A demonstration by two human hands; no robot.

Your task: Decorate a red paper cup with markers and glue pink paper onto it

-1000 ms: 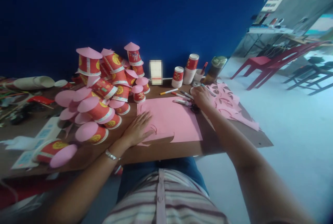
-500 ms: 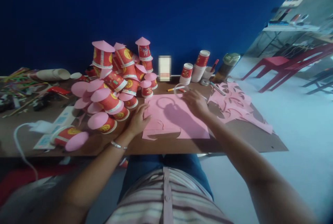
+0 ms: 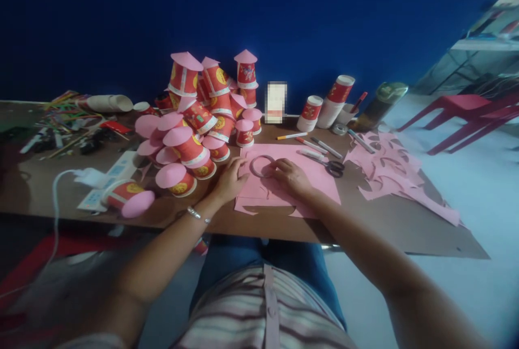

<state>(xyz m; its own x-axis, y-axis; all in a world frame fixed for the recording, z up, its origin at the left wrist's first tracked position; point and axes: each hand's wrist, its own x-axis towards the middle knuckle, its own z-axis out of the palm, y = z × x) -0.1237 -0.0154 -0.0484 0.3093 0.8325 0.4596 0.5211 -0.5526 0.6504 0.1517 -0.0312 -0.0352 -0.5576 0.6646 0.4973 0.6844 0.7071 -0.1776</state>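
Note:
My right hand (image 3: pixel 291 177) is closed on the right side of a thin, greyish ring (image 3: pixel 252 168), holding it at the pink paper sheet (image 3: pixel 316 189). Whether the ring lies fully flat is hard to tell. At the sheet's left edge rests my left hand (image 3: pixel 232 180), open, thumb apart from the fingers. Curved cut-outs show along the sheet's near edge. Black-handled scissors (image 3: pixel 335 168) lie on its right side beside a white marker (image 3: pixel 311 154).
Many red paper-cup lanterns with pink cone tops (image 3: pixel 190 146) crowd the left. Pink paper scraps (image 3: pixel 389 168) spread at right. Behind stand stacked cups (image 3: pixel 335 101) and a dark bottle (image 3: pixel 381 108). A power strip (image 3: pixel 109 178) lies left, with a red chair (image 3: pixel 462 108) beyond.
My right hand has brought the ring down and toward me, from above the sheet's far edge to the sheet. The scissors have come into sight. The view has shifted.

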